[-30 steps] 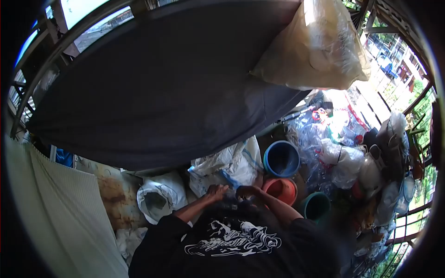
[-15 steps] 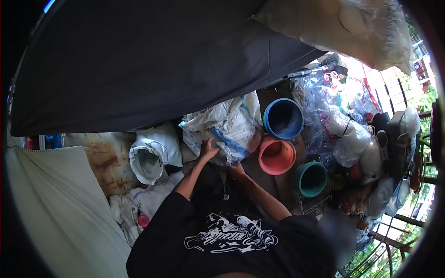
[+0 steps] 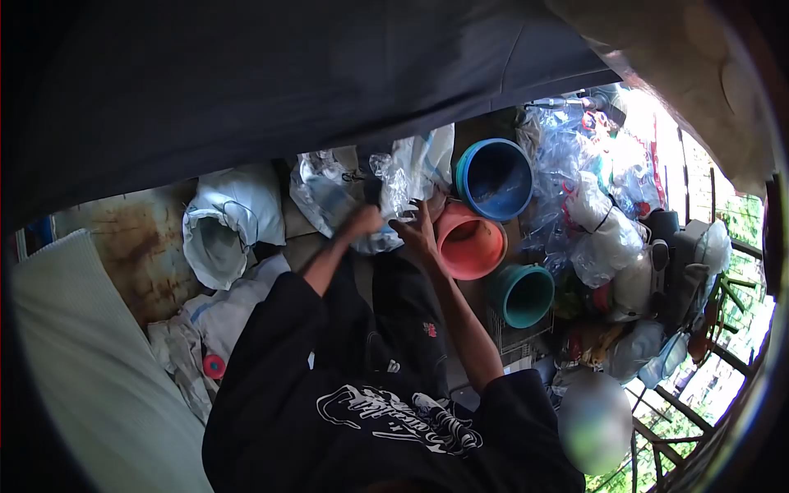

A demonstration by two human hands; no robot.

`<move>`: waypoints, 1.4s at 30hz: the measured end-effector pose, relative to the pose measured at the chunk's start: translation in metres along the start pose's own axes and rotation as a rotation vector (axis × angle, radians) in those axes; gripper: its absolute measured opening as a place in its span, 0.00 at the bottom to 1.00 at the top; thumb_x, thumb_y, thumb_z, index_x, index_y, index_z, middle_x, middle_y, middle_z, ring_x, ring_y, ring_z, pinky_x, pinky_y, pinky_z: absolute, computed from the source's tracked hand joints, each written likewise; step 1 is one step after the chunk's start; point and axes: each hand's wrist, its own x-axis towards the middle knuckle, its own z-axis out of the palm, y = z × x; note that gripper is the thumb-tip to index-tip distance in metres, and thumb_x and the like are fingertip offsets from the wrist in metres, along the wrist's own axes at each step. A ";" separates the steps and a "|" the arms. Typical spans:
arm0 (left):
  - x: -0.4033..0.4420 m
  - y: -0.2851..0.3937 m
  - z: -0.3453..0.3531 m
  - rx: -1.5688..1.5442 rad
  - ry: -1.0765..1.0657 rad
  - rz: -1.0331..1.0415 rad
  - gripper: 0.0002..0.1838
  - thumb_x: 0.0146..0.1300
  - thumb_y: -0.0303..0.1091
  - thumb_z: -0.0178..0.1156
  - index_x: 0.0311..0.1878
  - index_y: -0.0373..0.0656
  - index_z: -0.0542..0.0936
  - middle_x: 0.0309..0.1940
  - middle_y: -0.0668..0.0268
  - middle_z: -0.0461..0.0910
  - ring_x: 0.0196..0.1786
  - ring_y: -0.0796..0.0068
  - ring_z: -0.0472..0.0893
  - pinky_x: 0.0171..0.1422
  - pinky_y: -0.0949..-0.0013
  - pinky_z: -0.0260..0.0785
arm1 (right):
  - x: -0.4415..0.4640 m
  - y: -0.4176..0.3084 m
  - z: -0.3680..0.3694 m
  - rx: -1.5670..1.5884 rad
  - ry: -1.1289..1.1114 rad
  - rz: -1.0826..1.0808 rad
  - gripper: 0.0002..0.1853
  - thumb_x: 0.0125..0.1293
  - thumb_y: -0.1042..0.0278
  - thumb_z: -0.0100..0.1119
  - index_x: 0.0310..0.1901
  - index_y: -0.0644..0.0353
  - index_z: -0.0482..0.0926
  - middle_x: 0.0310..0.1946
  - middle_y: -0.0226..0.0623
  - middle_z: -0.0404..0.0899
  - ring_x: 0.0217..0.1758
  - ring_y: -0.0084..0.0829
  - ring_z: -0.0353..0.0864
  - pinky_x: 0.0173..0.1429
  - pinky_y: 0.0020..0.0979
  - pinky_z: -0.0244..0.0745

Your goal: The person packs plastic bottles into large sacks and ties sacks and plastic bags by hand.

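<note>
A dark cloth point(image 3: 329, 90) stretches above and in front of me, and a rust-stained panel point(image 3: 131, 251) stands to my left beside a pale ribbed cloth point(image 3: 99, 353). The bit of floor point(image 3: 306, 248) I can see is drab and brownish. On my right stand a blue bucket point(image 3: 499, 185), a red bucket point(image 3: 475, 245) and a green bucket point(image 3: 526, 296), near a heap of clear plastic point(image 3: 567, 181); beyond it, bars and greenery show in bright light. Left of my work, another white sack point(image 3: 234, 218) opens toward me.

The white sack point(image 3: 320, 193) with blue stripes lies crumpled right before my hands, partly under the cloth's edge; its folds hide its long axis. Clear plastic wrap point(image 3: 394, 181) lies over it, running lengthwise away from me. My right hand point(image 3: 421, 236) has thumb and fingers spread by the wrap; my left hand point(image 3: 362, 222) is curled and blurred, so I cannot tell what it pinches.
</note>
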 end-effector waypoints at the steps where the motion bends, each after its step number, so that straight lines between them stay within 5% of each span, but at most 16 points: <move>1: -0.027 0.021 0.034 -0.082 0.094 0.146 0.23 0.62 0.48 0.54 0.45 0.35 0.82 0.42 0.45 0.82 0.49 0.48 0.82 0.52 0.50 0.73 | -0.001 -0.031 0.002 -0.099 -0.045 0.025 0.40 0.50 0.62 0.72 0.62 0.64 0.61 0.41 0.39 0.74 0.43 0.31 0.75 0.43 0.31 0.72; 4: -0.116 0.104 0.092 -0.022 0.043 0.345 0.22 0.62 0.52 0.56 0.39 0.40 0.82 0.33 0.47 0.82 0.41 0.46 0.83 0.49 0.49 0.73 | 0.019 -0.031 0.010 -0.023 -0.228 0.030 0.36 0.50 0.59 0.72 0.56 0.69 0.66 0.41 0.41 0.77 0.45 0.30 0.76 0.47 0.32 0.72; 7: -0.177 0.160 0.104 -0.330 0.058 0.424 0.28 0.54 0.51 0.65 0.51 0.38 0.77 0.44 0.45 0.80 0.48 0.46 0.80 0.54 0.51 0.71 | 0.040 0.035 0.006 -0.050 -0.228 0.012 0.40 0.47 0.55 0.73 0.56 0.74 0.67 0.46 0.51 0.78 0.52 0.40 0.76 0.56 0.38 0.71; 9: -0.166 0.137 0.149 -0.347 0.167 0.403 0.27 0.51 0.48 0.67 0.51 0.39 0.78 0.43 0.48 0.81 0.47 0.47 0.81 0.54 0.52 0.72 | 0.026 0.036 -0.019 -0.852 -0.144 0.120 0.39 0.48 0.55 0.71 0.58 0.72 0.69 0.48 0.56 0.77 0.55 0.48 0.75 0.62 0.43 0.69; 15: -0.164 0.056 0.090 -0.148 0.074 0.186 0.25 0.48 0.46 0.66 0.50 0.49 0.81 0.43 0.53 0.83 0.47 0.52 0.82 0.51 0.53 0.74 | 0.025 0.080 -0.082 -0.804 0.281 -0.112 0.28 0.44 0.64 0.65 0.48 0.68 0.76 0.45 0.55 0.79 0.55 0.51 0.77 0.60 0.44 0.70; 19: -0.176 0.057 0.020 0.075 -0.037 0.099 0.26 0.49 0.45 0.67 0.51 0.42 0.80 0.44 0.50 0.82 0.46 0.51 0.82 0.51 0.54 0.74 | 0.034 0.055 -0.083 -0.855 0.262 -0.149 0.23 0.44 0.58 0.64 0.40 0.68 0.80 0.37 0.53 0.82 0.46 0.52 0.81 0.53 0.44 0.75; 21: -0.178 0.065 0.012 0.115 -0.032 0.127 0.25 0.50 0.43 0.67 0.50 0.41 0.80 0.43 0.51 0.82 0.44 0.50 0.83 0.50 0.53 0.73 | 0.038 0.038 -0.074 -0.820 -0.086 0.021 0.17 0.47 0.59 0.61 0.32 0.66 0.82 0.30 0.50 0.82 0.39 0.49 0.83 0.47 0.44 0.77; 23: -0.178 0.072 0.012 -0.042 0.281 0.247 0.21 0.53 0.39 0.63 0.50 0.39 0.80 0.36 0.55 0.84 0.41 0.57 0.84 0.44 0.57 0.76 | 0.031 0.016 -0.055 -0.733 -0.141 -0.030 0.14 0.51 0.60 0.59 0.31 0.65 0.82 0.29 0.49 0.82 0.36 0.45 0.84 0.42 0.43 0.77; 26: -0.177 0.082 0.015 -0.660 0.154 0.096 0.19 0.59 0.39 0.61 0.50 0.38 0.80 0.36 0.59 0.84 0.37 0.65 0.85 0.37 0.64 0.77 | 0.016 -0.006 -0.022 -0.582 -0.235 -0.114 0.12 0.57 0.63 0.57 0.28 0.63 0.83 0.26 0.47 0.83 0.31 0.38 0.85 0.34 0.40 0.76; 28: -0.193 0.097 -0.001 -0.892 0.149 0.066 0.18 0.62 0.40 0.60 0.50 0.39 0.80 0.37 0.61 0.83 0.35 0.67 0.85 0.35 0.67 0.77 | 0.012 -0.010 -0.002 -0.831 -0.296 -0.981 0.16 0.61 0.57 0.58 0.27 0.62 0.83 0.23 0.45 0.82 0.28 0.32 0.84 0.32 0.37 0.75; 29: -0.201 0.100 -0.009 -1.128 0.146 0.022 0.17 0.64 0.41 0.59 0.50 0.40 0.79 0.37 0.63 0.83 0.34 0.70 0.85 0.33 0.70 0.76 | 0.006 -0.020 0.011 -0.840 -0.298 -0.991 0.16 0.61 0.57 0.58 0.27 0.62 0.83 0.23 0.45 0.82 0.28 0.32 0.84 0.32 0.37 0.75; 31: -0.204 0.085 -0.013 -1.371 0.138 -0.013 0.17 0.66 0.41 0.58 0.52 0.41 0.78 0.39 0.63 0.83 0.34 0.69 0.85 0.34 0.68 0.77 | -0.013 -0.045 0.040 -0.406 -0.259 -0.095 0.15 0.58 0.56 0.61 0.27 0.62 0.82 0.23 0.43 0.82 0.27 0.34 0.84 0.32 0.37 0.75; 33: -0.211 0.062 -0.021 -1.629 0.145 -0.055 0.18 0.67 0.41 0.57 0.55 0.42 0.76 0.41 0.62 0.82 0.34 0.68 0.85 0.34 0.66 0.77 | -0.018 -0.038 0.067 -0.355 -0.264 -0.093 0.14 0.57 0.57 0.60 0.30 0.62 0.82 0.26 0.43 0.82 0.29 0.37 0.85 0.34 0.37 0.76; 37: -0.238 0.012 -0.048 -1.697 0.021 0.022 0.17 0.68 0.45 0.56 0.53 0.44 0.75 0.45 0.62 0.82 0.38 0.68 0.85 0.35 0.67 0.77 | 0.008 0.023 0.132 -0.766 -0.339 -0.600 0.17 0.65 0.56 0.55 0.32 0.63 0.82 0.28 0.40 0.84 0.30 0.29 0.84 0.32 0.37 0.77; 39: -0.254 -0.022 -0.055 -1.679 0.020 0.012 0.17 0.69 0.46 0.55 0.53 0.44 0.75 0.46 0.62 0.82 0.39 0.68 0.85 0.36 0.67 0.77 | -0.011 0.005 0.168 -0.330 -0.366 -0.083 0.15 0.65 0.60 0.55 0.31 0.64 0.81 0.27 0.35 0.82 0.29 0.27 0.82 0.30 0.34 0.76; 42: -0.275 -0.093 -0.059 -1.897 0.145 0.010 0.16 0.69 0.45 0.55 0.51 0.44 0.76 0.44 0.62 0.83 0.41 0.69 0.84 0.38 0.67 0.77 | -0.035 -0.016 0.237 -0.153 -0.412 0.062 0.16 0.60 0.58 0.57 0.31 0.67 0.80 0.23 0.44 0.80 0.26 0.33 0.80 0.31 0.38 0.70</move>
